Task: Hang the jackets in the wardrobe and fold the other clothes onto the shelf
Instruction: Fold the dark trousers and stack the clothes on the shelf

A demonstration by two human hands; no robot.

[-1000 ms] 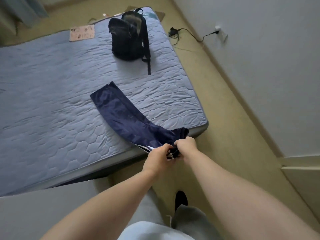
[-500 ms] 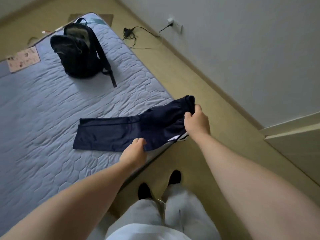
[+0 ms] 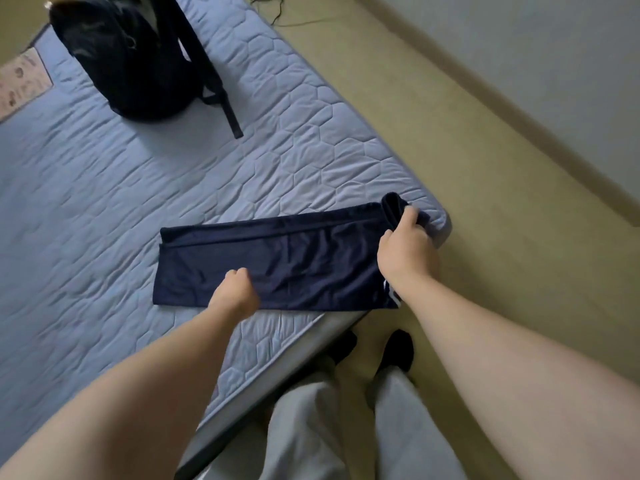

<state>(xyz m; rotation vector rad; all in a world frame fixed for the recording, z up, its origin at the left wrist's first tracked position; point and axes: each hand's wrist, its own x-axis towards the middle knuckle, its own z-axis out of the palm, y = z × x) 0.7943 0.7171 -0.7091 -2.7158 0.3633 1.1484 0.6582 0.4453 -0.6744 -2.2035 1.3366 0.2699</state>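
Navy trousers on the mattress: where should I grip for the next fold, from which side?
On the navy trousers, probably the bunched end at the mattress corner, from the right, where the right hand grips. They lie flat lengthwise, so it lifts over easily.

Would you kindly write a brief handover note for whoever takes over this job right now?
Left hand: curled, resting on the navy trousers; grip unclear.
Right hand: grips their bunched end at the mattress corner.
Done: trousers laid flat, legs together, near the mattress edge.
Left: fold them shorter, take them to the shelf. Shelf, wardrobe, jackets: out of view.
A black backpack sits farther up the mattress.
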